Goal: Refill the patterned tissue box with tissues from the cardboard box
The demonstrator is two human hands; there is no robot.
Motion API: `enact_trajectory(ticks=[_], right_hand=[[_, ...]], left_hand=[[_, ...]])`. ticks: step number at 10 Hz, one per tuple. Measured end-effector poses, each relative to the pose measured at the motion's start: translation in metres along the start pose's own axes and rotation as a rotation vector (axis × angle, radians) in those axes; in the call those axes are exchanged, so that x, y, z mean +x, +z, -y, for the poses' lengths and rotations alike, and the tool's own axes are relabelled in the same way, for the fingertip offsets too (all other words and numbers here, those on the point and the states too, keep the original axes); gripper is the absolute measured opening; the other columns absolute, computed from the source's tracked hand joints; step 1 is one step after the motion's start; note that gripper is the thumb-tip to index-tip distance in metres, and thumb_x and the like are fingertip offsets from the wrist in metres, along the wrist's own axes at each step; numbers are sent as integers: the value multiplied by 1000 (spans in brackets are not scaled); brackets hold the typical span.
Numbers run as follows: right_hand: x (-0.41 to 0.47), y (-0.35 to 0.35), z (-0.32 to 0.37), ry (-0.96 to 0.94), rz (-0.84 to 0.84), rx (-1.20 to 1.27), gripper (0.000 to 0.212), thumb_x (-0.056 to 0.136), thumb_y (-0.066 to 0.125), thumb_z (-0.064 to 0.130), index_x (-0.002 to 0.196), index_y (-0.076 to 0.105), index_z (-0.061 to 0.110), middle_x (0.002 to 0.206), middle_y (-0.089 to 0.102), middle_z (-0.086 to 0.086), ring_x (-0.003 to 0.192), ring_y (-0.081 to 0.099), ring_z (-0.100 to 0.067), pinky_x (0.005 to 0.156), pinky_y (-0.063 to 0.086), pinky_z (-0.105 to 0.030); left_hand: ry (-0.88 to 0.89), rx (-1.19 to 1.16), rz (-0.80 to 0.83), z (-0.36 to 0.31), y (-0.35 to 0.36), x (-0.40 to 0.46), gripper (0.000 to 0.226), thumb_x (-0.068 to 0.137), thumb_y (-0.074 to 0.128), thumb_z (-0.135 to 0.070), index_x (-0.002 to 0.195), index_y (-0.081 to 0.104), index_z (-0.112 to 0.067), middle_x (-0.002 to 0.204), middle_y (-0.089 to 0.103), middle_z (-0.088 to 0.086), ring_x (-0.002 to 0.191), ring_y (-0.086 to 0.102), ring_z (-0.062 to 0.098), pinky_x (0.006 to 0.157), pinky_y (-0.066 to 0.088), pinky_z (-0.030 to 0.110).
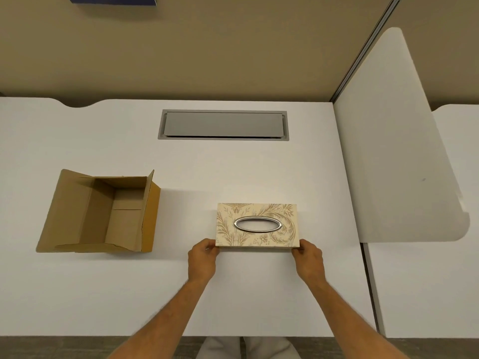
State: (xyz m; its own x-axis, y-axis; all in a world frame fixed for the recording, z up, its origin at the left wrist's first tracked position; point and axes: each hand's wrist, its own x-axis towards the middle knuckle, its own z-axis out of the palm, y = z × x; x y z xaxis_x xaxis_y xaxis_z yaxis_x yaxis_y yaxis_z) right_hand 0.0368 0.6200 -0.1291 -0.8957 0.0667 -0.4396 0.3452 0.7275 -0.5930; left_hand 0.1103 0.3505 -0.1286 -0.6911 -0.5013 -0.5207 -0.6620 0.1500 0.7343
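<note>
On the white desk (103,294), one cardboard box (98,213) at far left, flaps open, inside bare, well apart from both hands. Right of centre, one patterned tissue box (256,225): cream with tan leaf scrolls, silver-rimmed oval slot on top, lying flat. Pinched at its near corners between two hands: left hand (202,260) on the left corner, right hand (309,260) on the right, fingers closed against the edges.

Patterned tissue box (269,213) is cream with tan leafy swirls and a silver oval ring; cardboard box (98,213) plain brown, counter (233,172) white.
</note>
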Motion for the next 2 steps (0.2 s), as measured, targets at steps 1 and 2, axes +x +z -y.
enact_trajectory(ticks=[1,2], right_hand=[[3,-5,1,-25,13,-15,30,87,43,-11,94,70,-1,93,75,-13,74,60,-27,65,48,-30],[0,-10,3,-6,-23,15,46,86,38,-17,117,67,1,115,70,-13,99,64,-28,88,53,-36]], left_hand=[[24,27,43,-4,-3,2,20,91,64,3,104,76,-7,100,77,7,92,71,21,87,57,33],[57,123,45,-7,-5,5,37,91,51,14,116,72,-3,113,74,12,103,69,26,98,54,39]])
